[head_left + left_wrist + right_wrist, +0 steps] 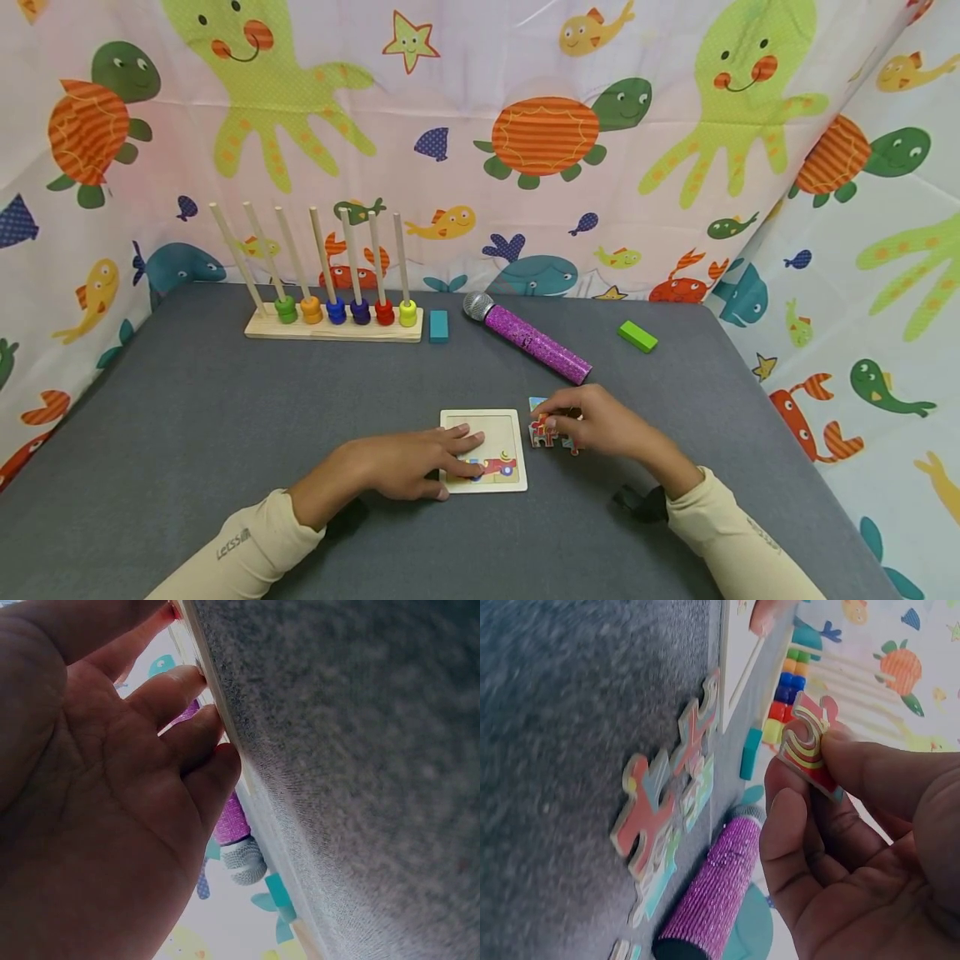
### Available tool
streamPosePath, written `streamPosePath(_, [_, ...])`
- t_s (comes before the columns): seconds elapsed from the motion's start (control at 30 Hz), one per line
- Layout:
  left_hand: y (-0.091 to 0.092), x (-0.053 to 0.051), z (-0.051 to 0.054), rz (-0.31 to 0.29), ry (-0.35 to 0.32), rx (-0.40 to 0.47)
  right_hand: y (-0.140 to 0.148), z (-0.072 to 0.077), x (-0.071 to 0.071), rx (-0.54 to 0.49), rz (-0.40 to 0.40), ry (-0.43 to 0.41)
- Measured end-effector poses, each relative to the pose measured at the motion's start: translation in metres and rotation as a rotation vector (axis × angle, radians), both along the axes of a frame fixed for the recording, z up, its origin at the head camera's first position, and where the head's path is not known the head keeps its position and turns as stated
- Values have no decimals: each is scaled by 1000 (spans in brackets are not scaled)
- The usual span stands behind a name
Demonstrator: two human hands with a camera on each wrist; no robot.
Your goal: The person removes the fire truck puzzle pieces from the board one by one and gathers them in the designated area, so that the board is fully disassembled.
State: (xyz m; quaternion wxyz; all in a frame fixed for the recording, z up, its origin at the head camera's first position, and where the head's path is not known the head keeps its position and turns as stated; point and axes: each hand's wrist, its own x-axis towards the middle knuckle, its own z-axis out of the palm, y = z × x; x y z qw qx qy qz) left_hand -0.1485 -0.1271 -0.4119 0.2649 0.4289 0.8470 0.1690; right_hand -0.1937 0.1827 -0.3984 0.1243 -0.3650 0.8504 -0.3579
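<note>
Centrally, the puzzle board [498, 429] is partly hidden beneath the left hand [408, 462], fingers extended; rightward, above half-covered loose pieces [542, 435], a red-yellow piece [804, 748] is pinched by the right hand [603, 423]

Bright in the head view; in the left wrist view, dim across the left hand [105, 780], blurred across grey cloth [360, 765]

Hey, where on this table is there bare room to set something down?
Free: the gray cloth between the peg rack and left sleeve; also right of the microphone, between the green block and right sleeve. Crowded: around the puzzle tray, with the left hand on it and puzzle pieces by the right hand.
</note>
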Motion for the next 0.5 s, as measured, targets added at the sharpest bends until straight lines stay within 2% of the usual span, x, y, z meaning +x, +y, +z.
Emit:
streamPosePath(0.2, [1, 0, 1, 5, 1, -8, 10, 1, 0, 18, -67, -39])
streamPosePath(0.3, [2, 1, 1, 2, 3, -9, 16, 0, 1, 18, -75, -67])
streamPosePath(0.5, [1, 2, 2, -6, 9, 6, 30, -3, 1, 18, -59, -13])
